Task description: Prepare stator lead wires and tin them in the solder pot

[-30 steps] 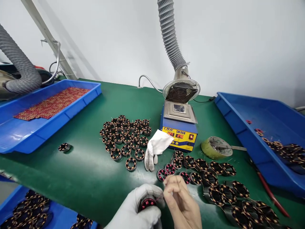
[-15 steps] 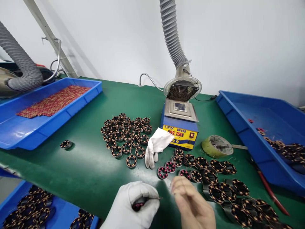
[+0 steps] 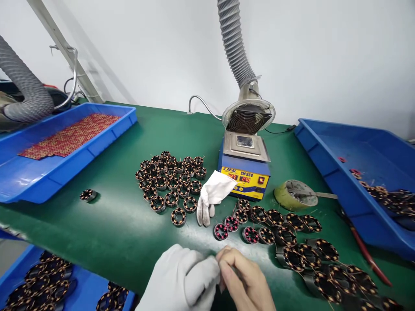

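Head view, the only one. Left grip (image 3: pixel 184 278), in a white glove, low centre, fingers curled in tight. The ring core seen in it half a second ago is now hidden behind the gloved fingers; can't confirm from here how it sits inside. Right grip (image 3: pixel 244 278), bare, is right up against the glove's fingertips, thumb and forefinger pinched narrow; can't tell if a wire is between them.

Pose: both hands come in from the bottom edge, knuckles up, meeting above the near part of the green surface (image 3: pixel 123 242).

Look of the core: covered now; pink end face and dark body in the earlier shots. Three pink-faced cores (image 3: pixel 221 238) lie flat just beyond the hands, pink teeth around an open centre. Copper-faced cores (image 3: pixel 173 189) cluster to the left of a loose white glove (image 3: pixel 214 193); more dark-sided cores (image 3: pixel 296 252) spread to the right, some tilted. Blue-and-yellow heater unit (image 3: pixel 244 183) stands behind, round tin (image 3: pixel 285 201) beside it.
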Demonstrator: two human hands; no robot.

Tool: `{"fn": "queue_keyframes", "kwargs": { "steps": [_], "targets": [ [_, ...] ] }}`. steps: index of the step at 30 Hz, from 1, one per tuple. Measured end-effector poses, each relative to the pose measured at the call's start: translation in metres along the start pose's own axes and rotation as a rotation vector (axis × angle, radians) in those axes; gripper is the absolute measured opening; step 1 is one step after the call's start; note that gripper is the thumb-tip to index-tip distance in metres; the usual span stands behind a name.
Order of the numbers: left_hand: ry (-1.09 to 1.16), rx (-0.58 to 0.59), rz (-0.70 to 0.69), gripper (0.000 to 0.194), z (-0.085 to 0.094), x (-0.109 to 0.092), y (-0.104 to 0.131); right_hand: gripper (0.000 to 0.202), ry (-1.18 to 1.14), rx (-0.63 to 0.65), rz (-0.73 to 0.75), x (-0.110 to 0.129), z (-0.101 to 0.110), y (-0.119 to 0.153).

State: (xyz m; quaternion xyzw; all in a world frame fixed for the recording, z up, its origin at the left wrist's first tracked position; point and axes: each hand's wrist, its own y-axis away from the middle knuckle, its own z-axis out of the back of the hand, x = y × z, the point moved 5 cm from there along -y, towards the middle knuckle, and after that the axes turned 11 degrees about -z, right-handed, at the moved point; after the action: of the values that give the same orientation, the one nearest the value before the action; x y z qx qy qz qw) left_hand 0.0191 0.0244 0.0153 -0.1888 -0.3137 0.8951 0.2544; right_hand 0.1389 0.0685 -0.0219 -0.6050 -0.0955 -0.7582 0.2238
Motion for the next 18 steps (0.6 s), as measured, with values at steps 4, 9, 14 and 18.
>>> {"fn": "queue_keyframes", "kwargs": {
  "steps": [4, 9, 14, 18],
  "targets": [
    [0.069, -0.011, 0.063, 0.020, 0.001, 0.001, 0.000, 0.028, -0.212, 0.030, -0.001, -0.003, 0.008, -0.001],
    [0.215, -0.022, 0.117, 0.020, -0.001, 0.004, 0.001, 0.028, 0.195, -0.008, 0.347, 0.022, 0.015, 0.001],
    [-0.088, 0.017, -0.044, 0.020, 0.006, -0.006, -0.006, 0.031, -0.146, 0.102, -0.155, -0.007, -0.002, 0.002],
    [-0.011, -0.056, 0.045, 0.031, 0.009, -0.003, -0.005, 0.047, -0.504, 0.085, -0.309, -0.018, -0.004, 0.000]
  ]
}}
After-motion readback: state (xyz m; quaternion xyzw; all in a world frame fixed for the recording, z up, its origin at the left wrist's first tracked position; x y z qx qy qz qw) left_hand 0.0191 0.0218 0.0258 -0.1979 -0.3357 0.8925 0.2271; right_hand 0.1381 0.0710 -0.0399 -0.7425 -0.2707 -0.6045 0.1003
